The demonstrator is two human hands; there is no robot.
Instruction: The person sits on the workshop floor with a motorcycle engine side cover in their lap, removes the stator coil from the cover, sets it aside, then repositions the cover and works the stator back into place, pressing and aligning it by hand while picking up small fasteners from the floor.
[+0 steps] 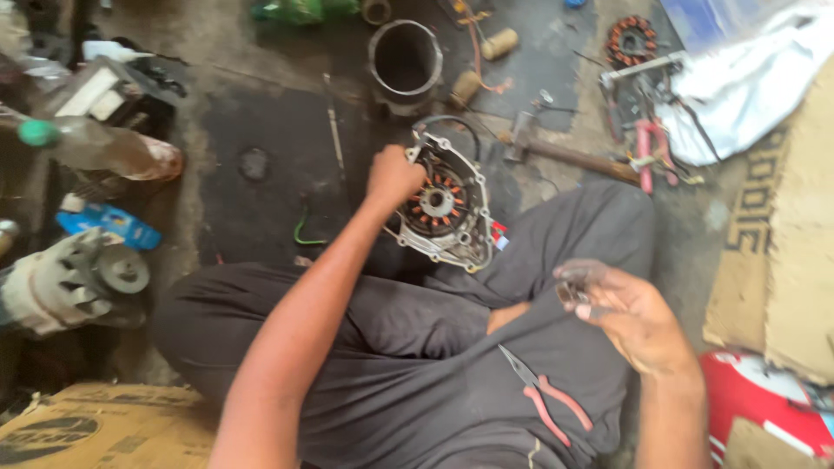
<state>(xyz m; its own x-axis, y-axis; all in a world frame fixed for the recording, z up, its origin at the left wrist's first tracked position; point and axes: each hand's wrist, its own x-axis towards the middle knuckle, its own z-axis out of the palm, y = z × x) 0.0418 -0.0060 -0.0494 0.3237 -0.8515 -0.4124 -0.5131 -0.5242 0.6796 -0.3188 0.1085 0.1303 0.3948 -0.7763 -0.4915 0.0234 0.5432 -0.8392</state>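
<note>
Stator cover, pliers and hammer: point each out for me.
stator cover (439, 208), head view, on the coil ring.
pliers (547, 406), head view, on the red handles.
hammer (573, 157), head view, on the wooden handle.

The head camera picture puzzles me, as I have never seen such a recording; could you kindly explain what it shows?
The camera sits on a person's head, looking down at their lap while they sit on a workshop floor. The left hand grips the edge of a metal engine cover with copper coils inside. The right hand is blurred; it seems to pinch some small part. Red-handled pliers lie on the dark trousers. On the floor are a hammer, a metal cylinder and a plastic bottle.
</note>
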